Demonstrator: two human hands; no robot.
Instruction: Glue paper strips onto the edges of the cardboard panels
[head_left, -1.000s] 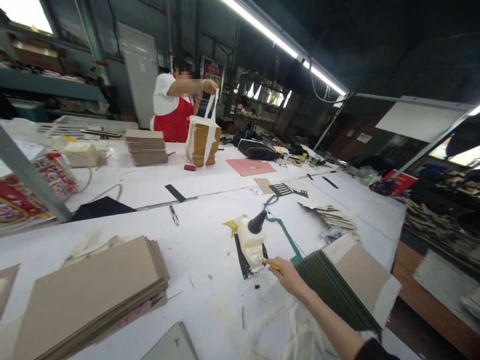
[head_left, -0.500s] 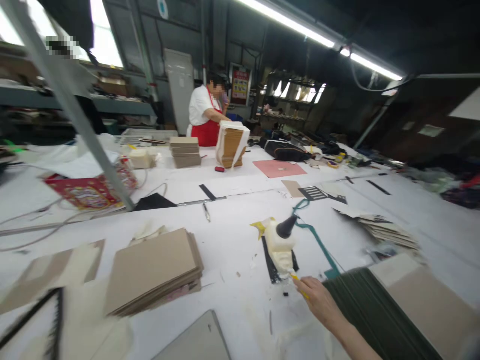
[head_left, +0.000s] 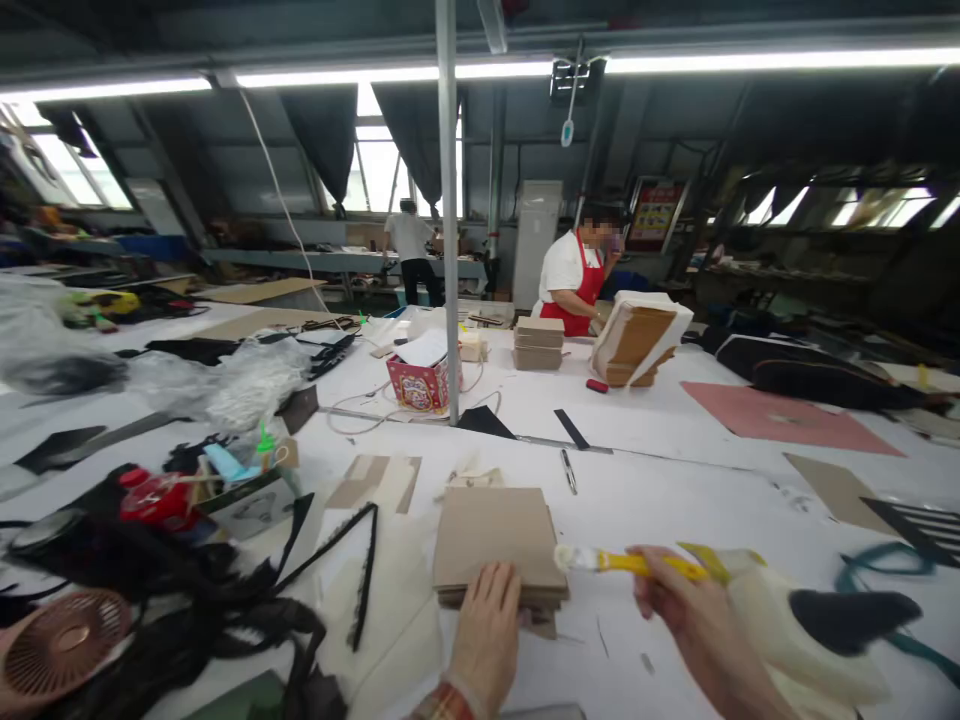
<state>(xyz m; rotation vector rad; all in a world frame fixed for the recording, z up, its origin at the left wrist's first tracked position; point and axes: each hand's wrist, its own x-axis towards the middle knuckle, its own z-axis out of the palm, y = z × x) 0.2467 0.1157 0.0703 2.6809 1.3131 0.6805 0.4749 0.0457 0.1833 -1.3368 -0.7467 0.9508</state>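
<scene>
My left hand [head_left: 487, 630] lies on the near edge of a stack of grey-brown cardboard sheets [head_left: 495, 530], fingers stretched forward and flat over the top one. In my right hand [head_left: 686, 605] is a brush [head_left: 622, 563] with a yellow handle. Its whitish, coated tip points left, at the stack's right edge; whether it touches the board I cannot tell. Behind and right of that hand is a cream-coloured container [head_left: 772, 610] with a black cone-shaped part [head_left: 855, 615], partly hidden by my forearm.
A pen [head_left: 568, 470] lies beyond the stack. To the left are black zigzag-edged strips [head_left: 364, 580], a red bottle [head_left: 154, 500] and a pink fan [head_left: 67, 640]. A metal post [head_left: 448, 220] rises mid-table near a red box [head_left: 420, 385]. Across the table stands a person in a red apron [head_left: 581, 280].
The view has swung left. My right hand has lifted the brush away from the cream container and brought it beside the cardboard stack. My left hand has come into view on the stack.
</scene>
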